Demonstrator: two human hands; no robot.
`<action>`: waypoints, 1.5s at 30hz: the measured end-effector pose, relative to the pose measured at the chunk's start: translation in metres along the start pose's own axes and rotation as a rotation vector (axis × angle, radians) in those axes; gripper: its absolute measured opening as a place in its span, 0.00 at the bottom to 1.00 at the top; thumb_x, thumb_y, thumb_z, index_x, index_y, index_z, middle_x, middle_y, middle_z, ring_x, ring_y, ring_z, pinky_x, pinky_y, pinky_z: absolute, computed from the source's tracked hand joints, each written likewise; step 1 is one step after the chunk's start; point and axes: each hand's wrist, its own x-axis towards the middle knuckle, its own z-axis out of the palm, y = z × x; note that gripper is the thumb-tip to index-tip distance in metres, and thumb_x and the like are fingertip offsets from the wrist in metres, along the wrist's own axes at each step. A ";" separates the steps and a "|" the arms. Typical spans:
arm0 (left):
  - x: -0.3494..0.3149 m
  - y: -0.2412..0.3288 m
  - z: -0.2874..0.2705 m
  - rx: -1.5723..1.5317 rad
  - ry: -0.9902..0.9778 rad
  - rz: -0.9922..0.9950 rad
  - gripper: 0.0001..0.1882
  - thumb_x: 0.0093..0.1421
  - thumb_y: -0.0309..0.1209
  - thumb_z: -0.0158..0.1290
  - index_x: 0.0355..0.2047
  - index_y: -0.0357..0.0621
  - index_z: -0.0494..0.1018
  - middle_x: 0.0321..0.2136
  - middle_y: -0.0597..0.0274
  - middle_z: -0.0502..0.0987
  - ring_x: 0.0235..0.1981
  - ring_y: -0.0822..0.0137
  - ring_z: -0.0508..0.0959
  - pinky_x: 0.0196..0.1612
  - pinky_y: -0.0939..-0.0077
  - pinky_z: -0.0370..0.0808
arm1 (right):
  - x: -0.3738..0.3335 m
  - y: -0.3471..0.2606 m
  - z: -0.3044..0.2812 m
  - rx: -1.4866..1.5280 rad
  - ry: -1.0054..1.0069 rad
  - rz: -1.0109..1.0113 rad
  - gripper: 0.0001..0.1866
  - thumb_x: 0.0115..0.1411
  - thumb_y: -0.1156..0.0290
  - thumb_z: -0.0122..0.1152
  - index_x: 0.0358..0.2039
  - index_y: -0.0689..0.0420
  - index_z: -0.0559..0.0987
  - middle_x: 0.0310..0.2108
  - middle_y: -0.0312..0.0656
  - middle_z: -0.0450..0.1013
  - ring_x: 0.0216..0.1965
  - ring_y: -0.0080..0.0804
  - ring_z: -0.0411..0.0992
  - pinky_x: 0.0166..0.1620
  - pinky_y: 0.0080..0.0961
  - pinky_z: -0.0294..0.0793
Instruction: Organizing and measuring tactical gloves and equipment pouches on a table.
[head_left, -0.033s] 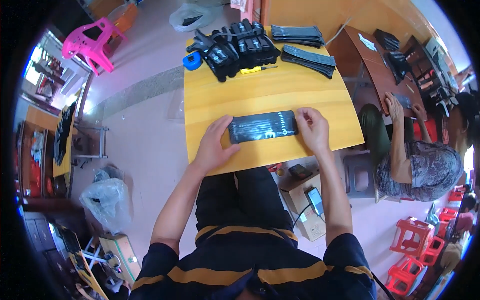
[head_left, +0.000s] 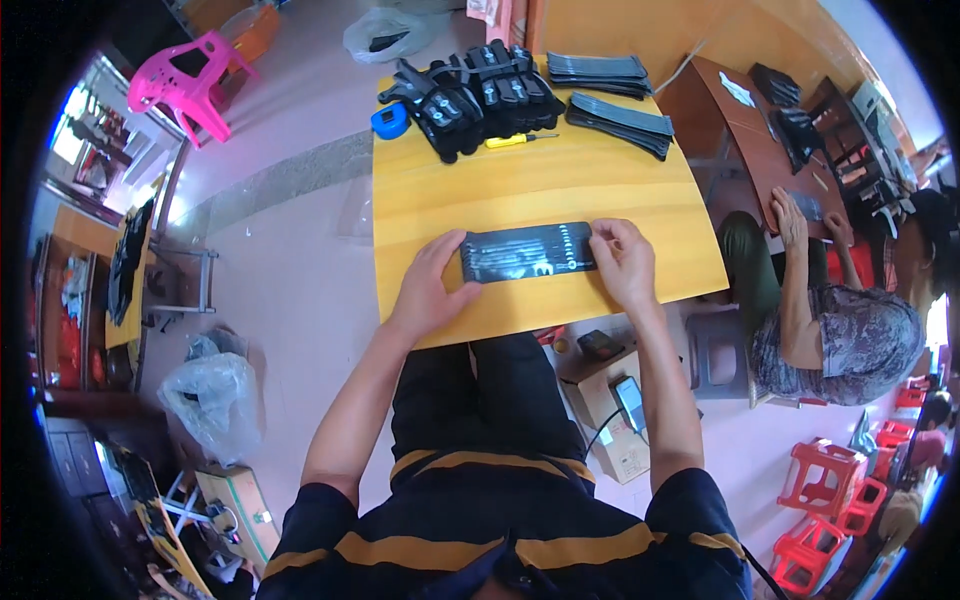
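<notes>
Left hand: we have it spread wide at the packet's left end, fingertips by the far corner, thumb by the near corner, the gap between them facing the packet.
Right hand: we hold it narrow, fingers curled in, thumb and forefinger at the packet's right end; we cannot tell whether they pinch it.
Black packet: it lies flat between our two hands, long side running from one to the other, its glossy face up with pale markings toward the right hand.
Yellow bench: it spreads beneath the packet and reaches well beyond our hands.
Screwdriver: beyond the packet, between our hands, we see its yellow handle, with the thin shaft pointing to the right.
Black bundles: they sit heaped just past the screwdriver, on the left hand's side.
Blue rounded thing: it lies beyond our left hand, just beside the bundles, near the bench's left edge.
Dark strips: two stacks lie beyond our right hand, one nearer, one farther.
Cardboard box: below our right hand, beside our forearm, with a phone-like device on it.
Co-worker: seated well to the right of our right hand, both arms reaching to a brown bench.
Clear plastic bag: on the floor, well left of our left hand.
</notes>
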 end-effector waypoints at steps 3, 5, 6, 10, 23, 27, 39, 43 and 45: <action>0.011 -0.015 0.006 -0.016 0.092 -0.061 0.38 0.52 0.37 0.67 0.62 0.38 0.68 0.56 0.44 0.73 0.54 0.48 0.75 0.58 0.60 0.72 | 0.000 -0.028 0.014 -0.047 -0.016 -0.161 0.09 0.57 0.77 0.63 0.40 0.59 0.80 0.40 0.49 0.78 0.45 0.51 0.76 0.51 0.40 0.75; 0.019 -0.011 0.007 0.027 0.171 -0.109 0.35 0.52 0.35 0.68 0.59 0.37 0.71 0.49 0.45 0.78 0.44 0.51 0.82 0.49 0.63 0.78 | -0.001 -0.042 0.029 -0.047 -0.017 -0.254 0.11 0.55 0.77 0.63 0.41 0.58 0.80 0.41 0.50 0.77 0.47 0.52 0.75 0.53 0.41 0.73; 0.025 -0.005 0.008 0.032 0.099 -0.220 0.33 0.52 0.36 0.68 0.56 0.37 0.73 0.43 0.47 0.80 0.39 0.53 0.83 0.44 0.63 0.79 | -0.002 -0.045 0.038 -0.046 -0.023 -0.293 0.12 0.55 0.77 0.63 0.41 0.58 0.79 0.41 0.50 0.77 0.47 0.52 0.74 0.53 0.42 0.73; 0.029 -0.001 0.016 -0.072 0.110 -0.352 0.23 0.49 0.38 0.66 0.42 0.37 0.77 0.27 0.51 0.82 0.33 0.51 0.84 0.41 0.60 0.79 | -0.012 -0.056 0.068 -0.017 -0.034 -0.322 0.14 0.53 0.78 0.64 0.42 0.58 0.78 0.43 0.50 0.76 0.48 0.52 0.74 0.54 0.42 0.73; 0.049 -0.005 0.023 -0.132 0.138 -0.375 0.11 0.45 0.32 0.63 0.27 0.40 0.78 0.26 0.48 0.81 0.31 0.49 0.82 0.38 0.60 0.79 | -0.022 -0.039 0.090 -0.059 -0.029 -0.278 0.10 0.52 0.75 0.67 0.37 0.55 0.82 0.44 0.46 0.77 0.50 0.48 0.74 0.55 0.43 0.71; 0.060 -0.006 0.026 0.001 0.127 -0.361 0.10 0.45 0.33 0.62 0.25 0.41 0.77 0.26 0.50 0.81 0.31 0.50 0.82 0.37 0.61 0.78 | -0.021 -0.038 0.093 -0.057 -0.033 -0.280 0.11 0.51 0.75 0.68 0.37 0.54 0.82 0.44 0.45 0.78 0.50 0.47 0.74 0.55 0.43 0.71; 0.059 0.014 0.030 0.137 0.135 -0.323 0.09 0.47 0.31 0.59 0.28 0.41 0.77 0.28 0.44 0.81 0.35 0.43 0.82 0.40 0.53 0.79 | -0.028 -0.059 0.085 0.163 -0.122 -0.225 0.05 0.62 0.73 0.62 0.37 0.60 0.82 0.26 0.42 0.78 0.25 0.27 0.75 0.31 0.25 0.75; 0.049 0.027 0.032 0.138 0.177 -0.314 0.09 0.48 0.29 0.58 0.30 0.39 0.77 0.28 0.40 0.81 0.35 0.42 0.83 0.41 0.49 0.79 | -0.027 -0.046 0.088 0.324 -0.161 0.033 0.07 0.65 0.71 0.61 0.36 0.60 0.83 0.24 0.39 0.78 0.25 0.22 0.75 0.32 0.22 0.75; 0.046 0.028 0.030 0.148 0.172 -0.275 0.08 0.49 0.29 0.58 0.30 0.39 0.76 0.28 0.40 0.81 0.34 0.41 0.83 0.41 0.48 0.79 | -0.027 -0.045 0.088 0.233 -0.163 -0.031 0.07 0.66 0.71 0.61 0.37 0.60 0.83 0.24 0.38 0.79 0.25 0.20 0.74 0.32 0.22 0.75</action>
